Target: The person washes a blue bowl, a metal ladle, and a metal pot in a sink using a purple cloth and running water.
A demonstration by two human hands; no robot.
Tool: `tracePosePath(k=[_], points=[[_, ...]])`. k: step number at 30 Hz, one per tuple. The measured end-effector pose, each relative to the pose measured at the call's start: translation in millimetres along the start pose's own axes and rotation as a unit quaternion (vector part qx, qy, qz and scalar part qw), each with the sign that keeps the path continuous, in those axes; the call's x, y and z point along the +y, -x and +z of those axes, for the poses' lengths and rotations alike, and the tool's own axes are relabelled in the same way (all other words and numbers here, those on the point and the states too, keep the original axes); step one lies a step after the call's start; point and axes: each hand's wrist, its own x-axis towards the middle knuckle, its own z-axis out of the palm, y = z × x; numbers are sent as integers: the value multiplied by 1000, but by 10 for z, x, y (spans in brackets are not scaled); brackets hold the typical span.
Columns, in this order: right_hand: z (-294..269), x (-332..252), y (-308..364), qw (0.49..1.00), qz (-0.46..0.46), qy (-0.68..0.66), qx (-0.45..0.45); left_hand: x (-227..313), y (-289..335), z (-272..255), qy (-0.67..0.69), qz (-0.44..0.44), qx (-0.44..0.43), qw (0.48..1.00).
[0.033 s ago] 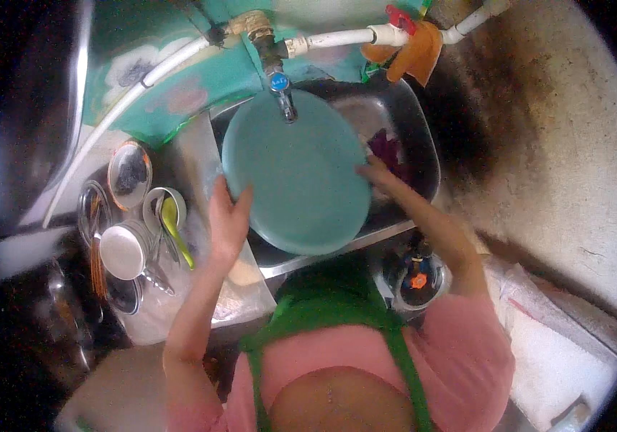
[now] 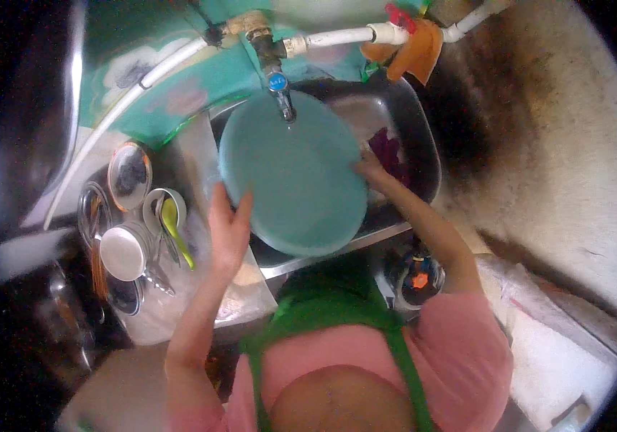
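Note:
A round pale-green basin (image 2: 298,180) sits over the steel sink (image 2: 424,122), with its far side under the tap (image 2: 283,97). My left hand (image 2: 229,223) grips the near-left rim, its thumb over the edge. On the opposite side my right hand (image 2: 372,171) holds the right rim; its fingertips are partly hidden there. Whether the basin contains water I cannot tell, since its inside looks smooth and even. Beside my right hand, a dark purple thing (image 2: 389,153) lies in the sink; its kind is unclear.
Left of the sink, a counter bears a white cup (image 2: 123,253), a bowl with a green spoon (image 2: 172,219), a metal lid (image 2: 129,175) and chopsticks (image 2: 98,270). An orange cloth (image 2: 418,54) hangs on the white pipe (image 2: 330,39). A stained wall (image 2: 553,158) stands at the right.

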Motion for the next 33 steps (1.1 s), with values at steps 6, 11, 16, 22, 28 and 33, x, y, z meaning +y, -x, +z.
tracePosePath(k=[6, 11, 16, 22, 28, 33], points=[[133, -251, -861, 979, -175, 0, 104, -232, 591, 383, -58, 3, 16, 998], [95, -313, -1187, 920, -240, 52, 306, -945, 646, 748, -10, -5, 32, 999], [-245, -1056, -313, 906, -268, 252, 209, -1319, 376, 1056, 327, -245, 75, 910], [-324, -1621, 435, 703, -405, 565, 149, -1514, 184, 1540, 296, -376, -46, 877], [4, -2196, 781, 643, -310, 697, 66, -604, 706, 1537, 94, 5, -298, 950], [341, -2624, 779, 587, -317, 745, 7, 115, 1130, 1370, 4, 154, -228, 961]])
